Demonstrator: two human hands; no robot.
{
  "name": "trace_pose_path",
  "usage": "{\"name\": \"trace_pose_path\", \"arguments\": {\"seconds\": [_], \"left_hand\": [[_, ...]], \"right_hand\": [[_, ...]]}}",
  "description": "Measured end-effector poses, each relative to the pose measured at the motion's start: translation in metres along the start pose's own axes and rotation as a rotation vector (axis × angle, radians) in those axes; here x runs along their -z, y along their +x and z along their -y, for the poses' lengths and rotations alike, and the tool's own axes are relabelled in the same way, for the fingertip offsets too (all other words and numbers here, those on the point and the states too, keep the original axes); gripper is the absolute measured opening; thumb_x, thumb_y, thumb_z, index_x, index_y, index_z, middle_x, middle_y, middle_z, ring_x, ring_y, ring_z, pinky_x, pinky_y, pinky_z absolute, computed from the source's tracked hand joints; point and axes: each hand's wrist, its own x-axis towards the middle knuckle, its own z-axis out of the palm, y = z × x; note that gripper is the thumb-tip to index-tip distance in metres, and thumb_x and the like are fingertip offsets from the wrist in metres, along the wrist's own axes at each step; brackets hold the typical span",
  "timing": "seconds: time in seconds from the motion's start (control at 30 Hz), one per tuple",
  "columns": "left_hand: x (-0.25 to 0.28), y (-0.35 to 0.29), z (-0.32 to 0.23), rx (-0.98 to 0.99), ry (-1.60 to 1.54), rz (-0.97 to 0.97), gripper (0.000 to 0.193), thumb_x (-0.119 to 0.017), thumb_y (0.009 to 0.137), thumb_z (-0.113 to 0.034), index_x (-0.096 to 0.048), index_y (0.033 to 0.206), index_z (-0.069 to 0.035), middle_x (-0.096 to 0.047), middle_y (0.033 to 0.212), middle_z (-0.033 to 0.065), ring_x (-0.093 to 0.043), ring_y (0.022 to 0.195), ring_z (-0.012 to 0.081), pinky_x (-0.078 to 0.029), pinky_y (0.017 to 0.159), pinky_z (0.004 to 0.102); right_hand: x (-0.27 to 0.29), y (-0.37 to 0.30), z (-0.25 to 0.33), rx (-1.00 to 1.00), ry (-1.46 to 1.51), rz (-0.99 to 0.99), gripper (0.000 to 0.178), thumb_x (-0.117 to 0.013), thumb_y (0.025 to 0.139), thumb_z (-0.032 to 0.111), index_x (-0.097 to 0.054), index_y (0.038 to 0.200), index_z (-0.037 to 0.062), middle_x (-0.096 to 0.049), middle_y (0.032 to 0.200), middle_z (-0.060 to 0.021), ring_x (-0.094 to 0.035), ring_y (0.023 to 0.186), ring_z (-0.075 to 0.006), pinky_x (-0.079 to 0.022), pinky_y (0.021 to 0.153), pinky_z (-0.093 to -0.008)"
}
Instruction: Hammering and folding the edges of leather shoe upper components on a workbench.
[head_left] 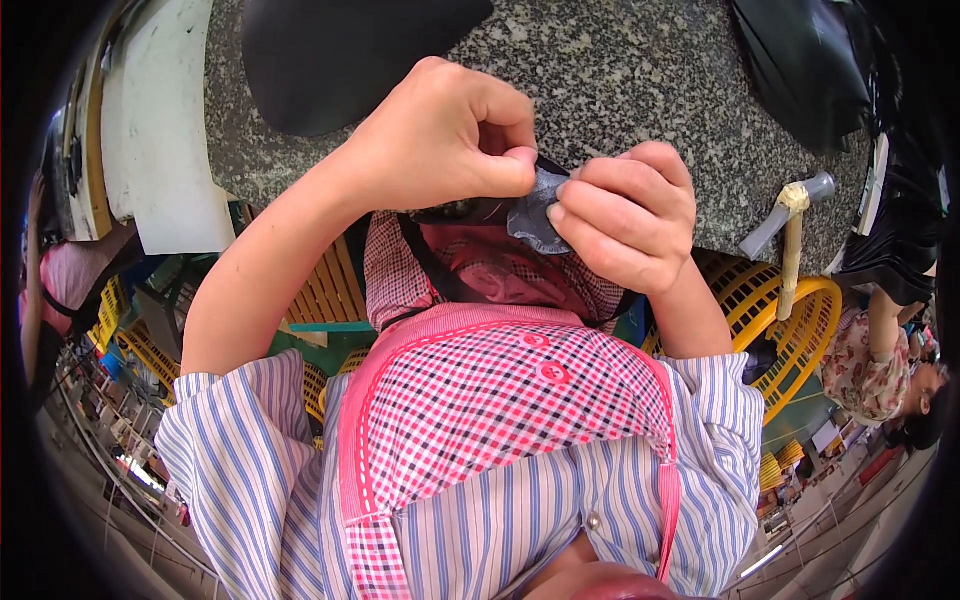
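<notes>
Left hand (450,140) and right hand (635,215) sit close together at the near edge of the speckled stone bench (640,70). Black sheet (330,60) lies on it, leftward; a hammer (793,200) lies at right, handle overhanging. Smallest, a dark gray piece (537,222) is clamped in the right fingers; the left fingertips press together at its upper edge, grip unclear.
</notes>
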Motion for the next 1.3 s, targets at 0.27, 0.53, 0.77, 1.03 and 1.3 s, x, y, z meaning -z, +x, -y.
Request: {"name": "trace_pose_path", "arguments": {"seconds": [0.27,0.53,0.77,1.03,1.3], "left_hand": [[0.014,0.002,-0.014,0.163,0.057,0.324,0.015,-0.062,0.073,-0.009,-0.065,0.084,0.001,-0.058,0.068,0.0086,-0.057,0.059,0.0179,-0.045,0.054,0.0275],[0.005,0.007,-0.009,0.096,0.113,0.402,0.010,-0.062,0.061,-0.009,-0.062,0.067,0.000,-0.055,0.060,0.0102,-0.055,0.054,0.0234,-0.043,0.050,0.0325],[-0.001,0.019,-0.010,-0.129,0.156,0.084,0.014,-0.061,0.058,-0.008,-0.051,0.056,0.001,-0.047,0.053,0.0104,-0.051,0.051,0.0240,-0.040,0.048,0.0326],[0.014,0.014,0.004,-0.181,0.331,-0.209,0.012,-0.065,0.073,-0.013,-0.064,0.075,-0.002,-0.059,0.067,0.0102,-0.059,0.060,0.0212,-0.047,0.054,0.0313],[-0.043,-0.041,0.012,-0.598,0.686,-0.492,0.020,-0.069,0.068,-0.013,-0.062,0.084,-0.004,-0.060,0.086,0.0082,-0.057,0.077,0.0221,-0.047,0.059,0.0296]], "right_hand": [[-0.003,0.000,-0.002,0.006,0.010,-0.001,0.020,-0.064,0.054,0.012,-0.060,0.074,0.0081,-0.060,0.076,-0.0015,-0.057,0.067,-0.0183,-0.040,0.054,-0.0290],[-0.007,-0.002,-0.001,0.082,0.073,0.009,0.016,-0.063,0.055,0.014,-0.060,0.071,0.0091,-0.061,0.077,-0.0014,-0.058,0.068,-0.0182,-0.041,0.054,-0.0298],[0.008,0.004,0.003,0.002,0.043,0.067,0.017,-0.065,0.056,0.010,-0.063,0.074,0.0069,-0.063,0.079,-0.0029,-0.059,0.072,-0.0183,-0.043,0.060,-0.0302],[-0.001,-0.002,-0.014,-0.143,-0.139,-0.003,0.017,-0.062,0.053,0.015,-0.058,0.068,0.0098,-0.060,0.075,0.0003,-0.056,0.066,-0.0177,-0.036,0.050,-0.0268],[0.001,0.006,-0.009,-0.289,-0.207,0.138,0.026,-0.066,0.048,0.009,-0.062,0.074,0.0081,-0.058,0.071,-0.0022,-0.056,0.071,-0.0222,-0.040,0.061,-0.0337]]}}
